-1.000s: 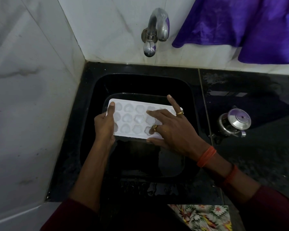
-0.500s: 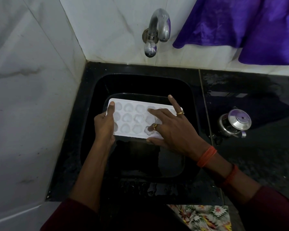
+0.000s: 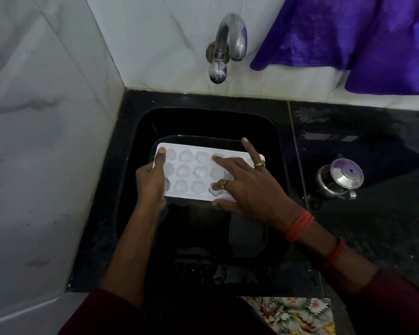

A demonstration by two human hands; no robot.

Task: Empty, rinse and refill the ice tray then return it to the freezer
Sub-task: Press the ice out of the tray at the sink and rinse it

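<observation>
I record one white plastic ice tray (image 3: 196,154) with three rows of cells, held level over the black sink (image 3: 205,122) below one chrome tap (image 3: 229,44). Left hand (image 3: 151,182) grips its left end, thumb flat on top. Right hand (image 3: 249,189) is splayed wide, fingertips pressing the cells, thumb against the near rim, hiding the right columns. Two gold rings (image 3: 259,163) on it. One lidded steel pot (image 3: 339,177) stands on the black counter (image 3: 373,226).
</observation>
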